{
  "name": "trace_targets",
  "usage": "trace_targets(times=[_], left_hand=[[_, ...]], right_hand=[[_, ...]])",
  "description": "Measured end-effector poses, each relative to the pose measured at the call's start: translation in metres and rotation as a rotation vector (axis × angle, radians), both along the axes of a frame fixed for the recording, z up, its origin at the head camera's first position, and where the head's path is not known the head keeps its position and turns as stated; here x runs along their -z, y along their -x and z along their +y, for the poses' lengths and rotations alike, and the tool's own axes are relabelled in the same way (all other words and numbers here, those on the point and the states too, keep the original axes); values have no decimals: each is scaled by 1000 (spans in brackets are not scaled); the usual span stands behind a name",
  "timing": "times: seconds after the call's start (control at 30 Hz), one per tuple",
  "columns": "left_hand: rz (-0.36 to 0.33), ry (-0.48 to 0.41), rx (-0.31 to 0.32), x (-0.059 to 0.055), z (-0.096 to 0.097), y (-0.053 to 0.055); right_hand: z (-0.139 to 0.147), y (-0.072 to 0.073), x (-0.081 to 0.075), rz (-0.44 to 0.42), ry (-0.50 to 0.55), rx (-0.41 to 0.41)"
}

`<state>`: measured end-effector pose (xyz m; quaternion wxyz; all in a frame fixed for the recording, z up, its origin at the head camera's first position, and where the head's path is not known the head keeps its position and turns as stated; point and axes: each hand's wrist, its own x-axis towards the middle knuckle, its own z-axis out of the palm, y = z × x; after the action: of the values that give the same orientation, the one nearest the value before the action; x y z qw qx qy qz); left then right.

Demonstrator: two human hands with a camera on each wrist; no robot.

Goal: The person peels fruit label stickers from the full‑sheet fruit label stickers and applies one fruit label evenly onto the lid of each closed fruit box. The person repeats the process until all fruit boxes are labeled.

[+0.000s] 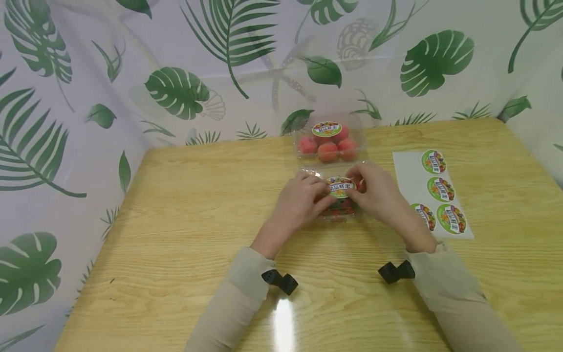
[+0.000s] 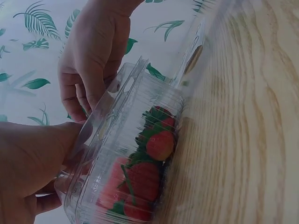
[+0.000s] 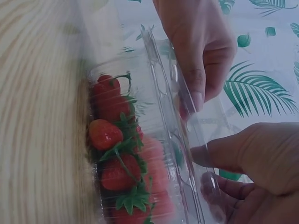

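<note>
A clear plastic clamshell box of strawberries sits on the table with its lid closed. An oval fruit-print label lies on the lid, facing up. At the label's left side, my left hand rests on the lid, thumb and fingertips touching near the edge. My right hand touches the label's right side with thumb and index finger spread apart. Both wrist views show thumbs pressing on the lid; the other fingertips are partly hidden.
Behind stands another clear box with round red-orange fruits and a label on its lid. A white backing sheet with several oval stickers lies to the right. A leaf-print cloth hangs behind the wooden table.
</note>
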<state>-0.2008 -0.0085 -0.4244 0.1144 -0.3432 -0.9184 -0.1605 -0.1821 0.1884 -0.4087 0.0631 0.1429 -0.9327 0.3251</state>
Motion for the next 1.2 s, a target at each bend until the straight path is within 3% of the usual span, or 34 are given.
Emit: trace_targets(times=[0.2, 0.27, 0.5, 0.77, 1.0, 1.2], left_hand=[[37, 57, 15, 0, 0, -1], [43, 73, 13, -1, 0, -1], [66, 140, 1, -4, 3, -3], [70, 150, -1, 0, 4, -5], [98, 98, 5, 2, 5, -3], [57, 50, 9, 5, 3, -2]], right_hand=[[-6, -1, 9, 217, -84, -116], [-10, -1, 13, 252, -137, -170], [-15, -12, 20, 46, -369, -206], [-10, -19, 13, -69, -479, -191], [-2, -21, 4, -105, -542, -129], [-2, -26, 4, -109, -571, -89]])
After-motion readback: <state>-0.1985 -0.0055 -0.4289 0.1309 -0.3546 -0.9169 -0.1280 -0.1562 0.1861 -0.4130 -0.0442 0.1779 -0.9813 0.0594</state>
